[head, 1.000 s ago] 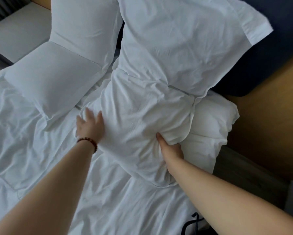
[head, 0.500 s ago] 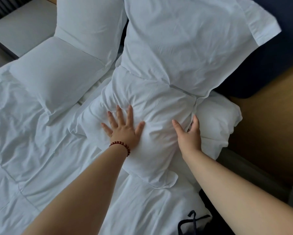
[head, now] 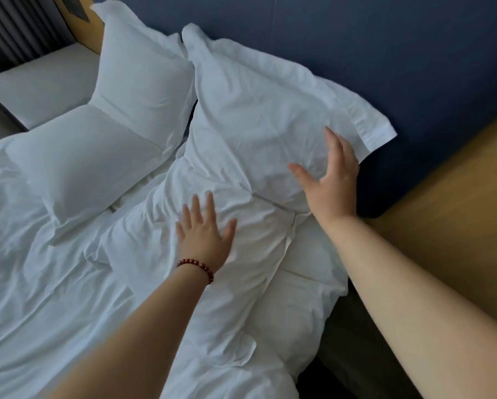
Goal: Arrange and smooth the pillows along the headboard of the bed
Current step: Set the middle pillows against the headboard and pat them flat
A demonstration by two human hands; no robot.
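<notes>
Left hand (head: 204,234): palm down on the front right pillow (head: 258,246); fingers (head: 196,207) straight and spread, holding nothing.
Right hand (head: 332,182): laid over the lower right part of the rear right pillow (head: 255,116), close to its flap edge; fingers straight and fanned, thumb out to the left, gripping nothing. It is slightly blurred, so I cannot tell how firm the contact is.
Bracelet (head: 198,266): dark red beads on the left wrist.
Rear right pillow: leans against the blue headboard (head: 371,38); its lower edge overlaps the front right pillow.
Front right pillow: lies flat on the bed, heavily creased, its open end towards the camera.
Rear left pillow (head: 143,82): stands upright at the headboard, touching the rear right pillow along one side.
Front left pillow (head: 77,168): lies in front of the rear left pillow, smoother than the right pair.
Duvet (head: 40,298): white and wrinkled, covering the near left of the bed.
Wooden panel (head: 457,197): to the right of the headboard.
Grey ledge (head: 45,79): at the far left, beside the bed.
</notes>
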